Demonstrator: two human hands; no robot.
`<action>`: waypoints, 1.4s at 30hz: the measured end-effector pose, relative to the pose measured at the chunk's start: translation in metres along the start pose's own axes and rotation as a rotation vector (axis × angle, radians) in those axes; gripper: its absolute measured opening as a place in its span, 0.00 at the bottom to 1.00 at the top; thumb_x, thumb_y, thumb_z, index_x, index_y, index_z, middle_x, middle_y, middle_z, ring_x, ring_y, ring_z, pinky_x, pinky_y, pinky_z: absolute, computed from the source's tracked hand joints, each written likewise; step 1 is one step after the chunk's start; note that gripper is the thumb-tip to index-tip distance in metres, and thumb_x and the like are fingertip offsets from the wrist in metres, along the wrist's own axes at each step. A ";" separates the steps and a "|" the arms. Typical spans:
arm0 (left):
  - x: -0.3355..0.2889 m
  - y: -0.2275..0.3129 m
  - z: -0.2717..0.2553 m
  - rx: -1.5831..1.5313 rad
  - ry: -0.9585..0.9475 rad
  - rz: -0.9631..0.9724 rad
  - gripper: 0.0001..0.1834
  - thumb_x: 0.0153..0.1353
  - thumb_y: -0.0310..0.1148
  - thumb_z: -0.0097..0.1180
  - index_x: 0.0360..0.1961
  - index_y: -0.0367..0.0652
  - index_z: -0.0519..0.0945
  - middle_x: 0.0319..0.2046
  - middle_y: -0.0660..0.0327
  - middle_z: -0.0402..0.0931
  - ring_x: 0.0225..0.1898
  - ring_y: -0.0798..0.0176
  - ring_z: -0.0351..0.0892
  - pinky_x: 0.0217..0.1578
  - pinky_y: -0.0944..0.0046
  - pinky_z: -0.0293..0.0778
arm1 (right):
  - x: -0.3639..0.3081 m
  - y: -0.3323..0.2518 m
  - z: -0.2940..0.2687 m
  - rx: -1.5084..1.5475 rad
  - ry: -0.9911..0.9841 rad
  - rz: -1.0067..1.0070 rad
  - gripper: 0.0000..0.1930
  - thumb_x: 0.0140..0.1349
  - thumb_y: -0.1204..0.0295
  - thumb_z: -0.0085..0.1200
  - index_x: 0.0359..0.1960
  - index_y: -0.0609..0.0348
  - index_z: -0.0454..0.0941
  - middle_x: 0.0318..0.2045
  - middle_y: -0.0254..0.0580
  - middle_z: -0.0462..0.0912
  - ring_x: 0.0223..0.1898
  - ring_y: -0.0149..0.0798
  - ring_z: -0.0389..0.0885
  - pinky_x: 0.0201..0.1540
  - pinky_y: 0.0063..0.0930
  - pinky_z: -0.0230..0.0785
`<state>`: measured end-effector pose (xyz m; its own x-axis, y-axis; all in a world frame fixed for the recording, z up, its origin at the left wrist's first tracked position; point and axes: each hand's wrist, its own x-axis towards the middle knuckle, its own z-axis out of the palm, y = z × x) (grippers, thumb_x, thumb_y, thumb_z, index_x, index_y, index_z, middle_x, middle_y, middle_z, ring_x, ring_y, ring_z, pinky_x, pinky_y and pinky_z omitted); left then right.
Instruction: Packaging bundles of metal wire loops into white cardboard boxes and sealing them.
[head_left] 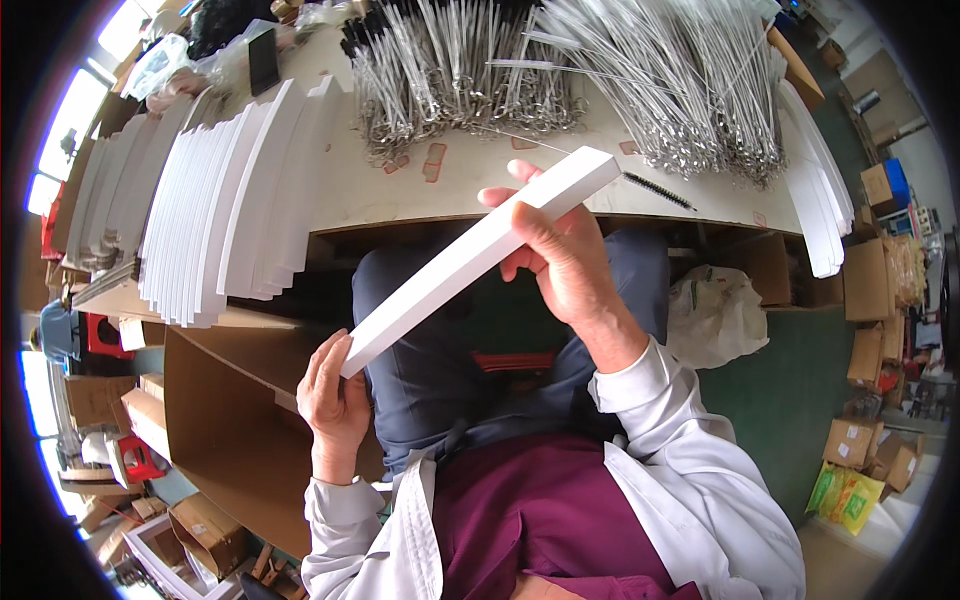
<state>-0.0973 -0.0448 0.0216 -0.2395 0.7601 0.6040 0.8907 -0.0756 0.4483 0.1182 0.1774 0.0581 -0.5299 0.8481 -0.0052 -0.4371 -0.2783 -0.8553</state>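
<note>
A long, narrow white box [470, 268] lies slantwise above my lap, its far end up at the right. My right hand [565, 255] grips it near that far end, thumb on the near face and fingers behind. At the lower left end, my left hand [335, 395] has its fingers wrapped round the box's end. Just past the far end, a thin wire brush with black bristles [658, 190] rests on the table. Whether anything is inside the box is hidden.
On the table [400, 205] lie big bundles of wire brushes [690, 90] with looped ends. Stacks of white flat boxes [215, 200] stand at the left, and more white boxes [815, 180] at the right edge. A large open cardboard carton [225, 440] sits beside my left arm.
</note>
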 end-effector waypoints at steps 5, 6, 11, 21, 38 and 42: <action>0.003 0.018 0.000 -0.037 -0.349 -0.295 0.30 0.49 0.23 0.75 0.55 0.37 0.80 0.53 0.42 0.81 0.55 0.38 0.82 0.57 0.49 0.78 | -0.015 -0.004 -0.001 -0.170 -0.088 0.014 0.30 0.64 0.69 0.68 0.64 0.65 0.69 0.52 0.51 0.84 0.43 0.35 0.84 0.34 0.27 0.80; 0.007 0.022 -0.003 -0.034 -0.353 -0.297 0.30 0.49 0.23 0.75 0.55 0.37 0.80 0.53 0.42 0.81 0.55 0.38 0.82 0.57 0.49 0.78 | -0.018 0.000 -0.002 -0.165 -0.087 0.017 0.30 0.64 0.69 0.68 0.64 0.65 0.69 0.52 0.51 0.84 0.43 0.35 0.84 0.34 0.27 0.80; 0.038 0.045 0.000 -0.154 -0.526 -0.306 0.38 0.46 0.33 0.80 0.59 0.36 0.78 0.52 0.44 0.81 0.54 0.39 0.82 0.56 0.49 0.78 | -0.032 0.013 0.003 -0.261 -0.210 -0.108 0.28 0.59 0.74 0.68 0.60 0.65 0.71 0.50 0.47 0.84 0.48 0.33 0.84 0.52 0.29 0.79; 0.062 0.050 0.015 -0.285 -0.586 -0.259 0.38 0.48 0.30 0.77 0.62 0.36 0.76 0.48 0.46 0.84 0.48 0.47 0.86 0.50 0.55 0.80 | -0.033 0.016 0.011 -0.379 -0.368 -0.222 0.33 0.60 0.62 0.75 0.61 0.66 0.71 0.50 0.44 0.84 0.48 0.31 0.83 0.48 0.28 0.79; 0.034 -0.003 -0.017 -0.676 -1.012 -0.795 0.25 0.62 0.53 0.70 0.39 0.36 0.89 0.29 0.57 0.88 0.31 0.65 0.87 0.36 0.64 0.82 | -0.042 0.012 -0.010 -0.152 -0.310 0.100 0.17 0.77 0.63 0.55 0.49 0.68 0.84 0.32 0.39 0.86 0.28 0.25 0.83 0.30 0.19 0.76; 0.030 -0.011 -0.017 -0.719 -1.174 -0.889 0.32 0.55 0.58 0.75 0.40 0.35 0.89 0.30 0.57 0.88 0.31 0.64 0.88 0.36 0.62 0.84 | -0.039 0.011 -0.024 -0.181 -0.412 0.215 0.14 0.76 0.69 0.54 0.51 0.69 0.84 0.34 0.44 0.89 0.28 0.29 0.87 0.29 0.19 0.79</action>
<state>-0.1203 -0.0322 0.0460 0.1582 0.7454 -0.6476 0.2093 0.6156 0.7597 0.1515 0.1525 0.0366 -0.8534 0.5210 -0.0173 -0.1728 -0.3140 -0.9336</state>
